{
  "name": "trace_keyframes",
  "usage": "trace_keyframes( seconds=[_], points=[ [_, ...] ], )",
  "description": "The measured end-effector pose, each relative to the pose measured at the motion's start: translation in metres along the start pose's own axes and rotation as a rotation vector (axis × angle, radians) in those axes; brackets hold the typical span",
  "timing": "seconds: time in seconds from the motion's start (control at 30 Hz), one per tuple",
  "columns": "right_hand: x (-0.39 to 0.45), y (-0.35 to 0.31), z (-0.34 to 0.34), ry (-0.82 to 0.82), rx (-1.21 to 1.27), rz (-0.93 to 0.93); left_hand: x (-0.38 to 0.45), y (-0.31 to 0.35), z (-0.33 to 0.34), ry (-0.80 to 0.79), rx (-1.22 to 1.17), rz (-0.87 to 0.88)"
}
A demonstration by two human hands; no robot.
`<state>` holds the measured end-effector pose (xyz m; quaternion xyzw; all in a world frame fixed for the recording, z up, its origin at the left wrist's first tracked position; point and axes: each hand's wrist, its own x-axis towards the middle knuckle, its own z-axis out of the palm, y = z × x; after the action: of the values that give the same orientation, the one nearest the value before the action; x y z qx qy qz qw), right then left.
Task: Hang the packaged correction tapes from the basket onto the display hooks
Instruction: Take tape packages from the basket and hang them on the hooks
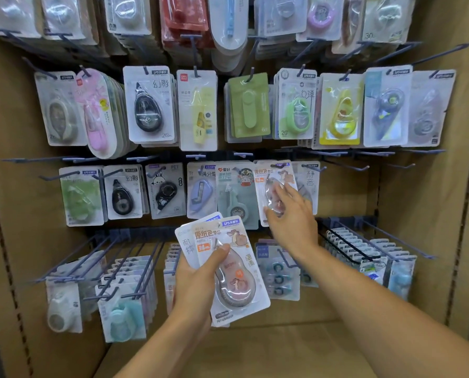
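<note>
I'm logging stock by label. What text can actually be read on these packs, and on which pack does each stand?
"原纸色": front pack in the left hand.
"耐摔": pack behind it.
"原纸色": hanging pack under the right hand.
"幻影", "20m": black tape pack.
"静音": grey pack.
"PET": bunny pack.
Most other print is too blurred.

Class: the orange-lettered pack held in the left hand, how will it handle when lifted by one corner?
The top pack probably stays fairly stiff, being flat card. Its glossy blister may slip. It seems light: the left hand holds several fanned.
</note>
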<state>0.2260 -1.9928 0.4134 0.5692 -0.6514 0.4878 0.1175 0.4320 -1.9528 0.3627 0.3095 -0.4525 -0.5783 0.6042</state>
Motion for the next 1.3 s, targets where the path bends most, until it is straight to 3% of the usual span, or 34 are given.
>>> trace_keyframes(
  seconds=[0.13, 0.27, 0.37, 0.43, 0.53, 0.63, 0.73, 0.97, 1.2, 1.3],
  points=[
    [0.043, 0.014, 0.013, -0.123, -0.119, -0.019, -0.007, 0.003, 0.003, -0.029, 0.002, -0.013],
    [0.046, 0.012, 0.022, -0.05, -0.074, 0.047, -0.013, 0.012, -0.002, -0.066, 0.003, -0.01],
    [0.019, -0.008, 0.017, 0.137, 0.178, 0.109, -0.013, 0.019, -0.011, -0.048, 0.008, 0.018],
    [-0.009, -0.03, 0.008, 0.157, 0.417, 0.082, -0.012, 0.022, -0.017, -0.041, -0.005, 0.032],
    [-0.063, -0.063, -0.002, -0.054, 0.559, -0.071, -0.01, 0.026, -0.028, -0.012, -0.041, 0.053],
    [-0.11, -0.083, -0.003, -0.389, 0.493, -0.194, -0.01, 0.031, -0.037, 0.018, -0.065, 0.08],
    [-0.132, -0.086, 0.008, -0.484, 0.361, -0.277, -0.011, 0.032, -0.039, 0.044, -0.082, 0.086],
    [-0.137, -0.094, 0.009, -0.328, 0.273, -0.2, -0.006, 0.025, -0.04, 0.086, -0.047, 0.07],
    [-0.127, -0.075, -0.001, -0.272, 0.302, -0.104, -0.001, 0.006, -0.022, 0.091, -0.003, 0.025],
    [-0.114, -0.062, -0.013, -0.094, 0.299, -0.057, -0.005, 0.007, -0.011, 0.073, 0.005, 0.043]
  ],
)
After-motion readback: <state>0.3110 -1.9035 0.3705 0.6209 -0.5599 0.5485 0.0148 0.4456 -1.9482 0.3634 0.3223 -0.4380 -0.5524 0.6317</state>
